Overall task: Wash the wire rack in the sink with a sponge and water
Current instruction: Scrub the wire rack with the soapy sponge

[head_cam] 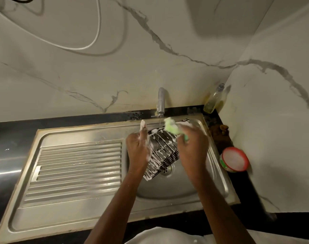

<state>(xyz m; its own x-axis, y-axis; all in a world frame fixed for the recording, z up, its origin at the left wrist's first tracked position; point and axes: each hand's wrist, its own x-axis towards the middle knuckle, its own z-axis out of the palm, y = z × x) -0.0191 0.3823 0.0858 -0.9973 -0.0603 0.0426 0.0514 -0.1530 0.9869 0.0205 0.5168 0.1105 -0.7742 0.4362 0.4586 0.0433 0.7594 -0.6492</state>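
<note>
— Forearms reach up from the lower edge; what do the hands do?

— Left hand (138,147) grips the left side of the soapy wire rack (163,152), held tilted over the sink (185,189) basin above the drain. Right hand (192,147) has its fingers curled round a green sponge (171,128) at the rack's far end.

— Surroundings?

— Tap (161,103) behind, a thin stream falling; ridged drainboard (76,173) to the left; bottle (214,99) and red-rimmed tub (234,159) to the right.

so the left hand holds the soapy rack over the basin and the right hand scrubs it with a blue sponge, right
Not quite: the sponge is green, not blue, as the head view shows. The rest holds: the left hand holds the soapy rack over the basin while the right hand scrubs.
</note>
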